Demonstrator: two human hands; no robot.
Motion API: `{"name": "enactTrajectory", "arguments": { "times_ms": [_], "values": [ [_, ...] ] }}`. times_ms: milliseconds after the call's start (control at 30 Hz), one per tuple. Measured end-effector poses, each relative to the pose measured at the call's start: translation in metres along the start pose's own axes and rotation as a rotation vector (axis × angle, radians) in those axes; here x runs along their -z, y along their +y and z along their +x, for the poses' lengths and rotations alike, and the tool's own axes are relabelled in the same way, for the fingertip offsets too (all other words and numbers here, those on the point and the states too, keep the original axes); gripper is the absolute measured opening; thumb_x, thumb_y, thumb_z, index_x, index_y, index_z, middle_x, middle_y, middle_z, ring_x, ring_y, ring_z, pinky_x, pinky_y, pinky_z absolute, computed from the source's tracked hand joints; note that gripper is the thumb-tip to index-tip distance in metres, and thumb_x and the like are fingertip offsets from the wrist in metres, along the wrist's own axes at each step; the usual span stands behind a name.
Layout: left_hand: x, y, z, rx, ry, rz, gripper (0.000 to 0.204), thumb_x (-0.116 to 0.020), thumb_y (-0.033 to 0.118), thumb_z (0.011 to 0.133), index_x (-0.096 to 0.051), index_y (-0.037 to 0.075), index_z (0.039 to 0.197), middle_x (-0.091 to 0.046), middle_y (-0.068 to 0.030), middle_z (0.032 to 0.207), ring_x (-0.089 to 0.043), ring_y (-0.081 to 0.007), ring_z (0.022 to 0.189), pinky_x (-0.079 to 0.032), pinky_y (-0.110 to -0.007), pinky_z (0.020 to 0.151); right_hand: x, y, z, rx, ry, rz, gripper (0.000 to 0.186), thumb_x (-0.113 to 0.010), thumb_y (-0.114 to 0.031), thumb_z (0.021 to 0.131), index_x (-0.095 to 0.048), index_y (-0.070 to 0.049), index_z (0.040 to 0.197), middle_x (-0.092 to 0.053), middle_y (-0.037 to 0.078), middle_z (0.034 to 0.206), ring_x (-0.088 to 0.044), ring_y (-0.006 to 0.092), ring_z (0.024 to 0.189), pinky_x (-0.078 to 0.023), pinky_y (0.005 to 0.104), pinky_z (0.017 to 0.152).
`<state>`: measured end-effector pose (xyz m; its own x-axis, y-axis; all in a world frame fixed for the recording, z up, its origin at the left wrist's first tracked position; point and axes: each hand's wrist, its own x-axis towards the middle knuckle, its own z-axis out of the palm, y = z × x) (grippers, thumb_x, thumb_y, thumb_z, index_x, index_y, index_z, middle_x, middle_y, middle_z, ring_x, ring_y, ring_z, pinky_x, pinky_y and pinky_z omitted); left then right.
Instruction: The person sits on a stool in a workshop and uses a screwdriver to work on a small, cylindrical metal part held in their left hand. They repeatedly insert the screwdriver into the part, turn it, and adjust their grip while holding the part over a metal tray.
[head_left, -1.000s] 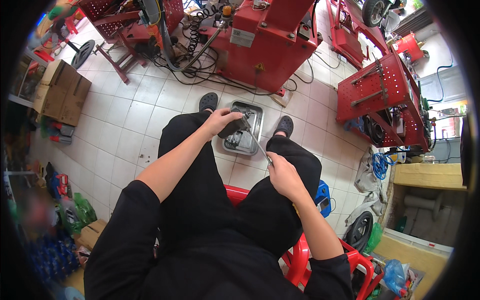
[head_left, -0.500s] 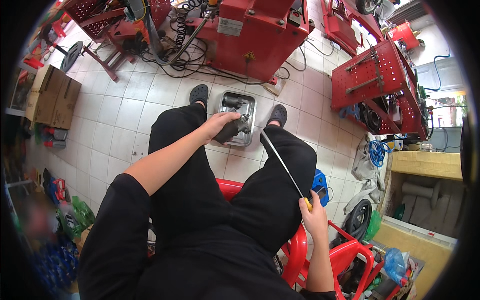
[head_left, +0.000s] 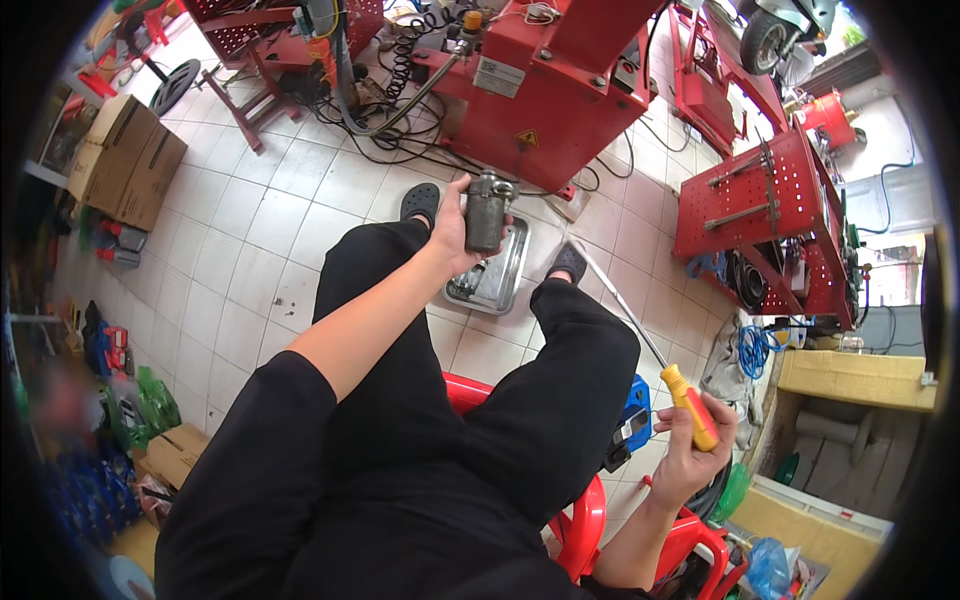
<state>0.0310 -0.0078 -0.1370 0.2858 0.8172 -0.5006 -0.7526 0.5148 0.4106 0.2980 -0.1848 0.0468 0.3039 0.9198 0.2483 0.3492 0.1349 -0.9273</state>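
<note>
In my left hand (head_left: 452, 232) is a dark grey cylindrical metal part (head_left: 485, 222), with a paler fitting at its top end. It stands nearly upright above a metal tray (head_left: 523, 258) on the floor between my feet. Inside the tray lies another dark part (head_left: 467, 282), partly hidden by my hand. Out to the right, my right hand (head_left: 692, 462) grips the yellow and red handle of a long screwdriver (head_left: 690, 408). Its shaft slants up and left, the tip overlapping my right shoe in view and well apart from the cylinder.
A big red machine (head_left: 560, 90) stands ahead, with cables (head_left: 400, 135) around its base. A red perforated tool cart (head_left: 740, 210) is at the right. Cardboard boxes (head_left: 125, 165) sit at the left. A blue case (head_left: 632, 415) is beside my right leg, near a red plastic chair (head_left: 580, 530).
My left hand has raised the cylindrical part and turned it upright. My right hand has lifted the screwdriver and swung it rightward, away from the part. The whole view has shifted slightly.
</note>
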Motion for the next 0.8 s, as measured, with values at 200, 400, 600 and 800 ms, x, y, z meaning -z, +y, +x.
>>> {"name": "enactTrajectory", "arguments": {
  "times_ms": [200, 400, 600, 800],
  "values": [
    [0.026, -0.022, 0.008, 0.034, -0.013, 0.19, 0.059, -0.035, 0.059, 0.083, -0.059, 0.01, 0.104, -0.062, -0.0086, 0.083, -0.06, -0.0215, 0.072, -0.049, -0.034, 0.062, -0.032, -0.012, 0.011, 0.338, 0.054, -0.148, 0.024, -0.06, -0.004, 0.081, -0.049, 0.003, 0.101, -0.053, 0.012, 0.091, -0.057, 0.0163, 0.062, -0.049, 0.0238, 0.055],
    [0.022, -0.03, 0.013, 0.084, -0.058, 0.162, 0.059, -0.035, 0.059, 0.083, -0.059, 0.009, 0.103, -0.062, -0.0092, 0.081, -0.06, -0.021, 0.068, -0.051, -0.035, 0.06, -0.053, -0.025, 0.01, 0.426, 0.08, -0.189, 0.027, -0.064, -0.011, 0.075, -0.048, 0.0, 0.095, -0.051, 0.01, 0.079, -0.048, 0.0166, 0.066, -0.039, 0.0266, 0.065],
    [0.023, -0.03, 0.016, 0.089, -0.042, 0.164, 0.059, -0.035, 0.06, 0.082, -0.06, 0.009, 0.1, -0.062, -0.0093, 0.08, -0.061, -0.0215, 0.066, -0.051, -0.036, 0.059, -0.062, -0.031, 0.013, 0.471, 0.084, -0.216, 0.028, -0.064, -0.01, 0.075, -0.048, 0.001, 0.095, -0.051, 0.01, 0.079, -0.048, 0.0169, 0.065, -0.04, 0.0261, 0.063],
    [0.023, -0.029, 0.017, 0.085, -0.046, 0.127, 0.057, -0.037, 0.06, 0.081, -0.06, 0.009, 0.096, -0.062, -0.009, 0.078, -0.061, -0.021, 0.066, -0.05, -0.035, 0.055, -0.059, -0.029, 0.017, 0.582, 0.023, -0.237, 0.026, -0.061, -0.005, 0.077, -0.049, 0.005, 0.098, -0.05, 0.012, 0.092, -0.055, 0.0155, 0.06, -0.05, 0.0224, 0.05]
  ]
}}
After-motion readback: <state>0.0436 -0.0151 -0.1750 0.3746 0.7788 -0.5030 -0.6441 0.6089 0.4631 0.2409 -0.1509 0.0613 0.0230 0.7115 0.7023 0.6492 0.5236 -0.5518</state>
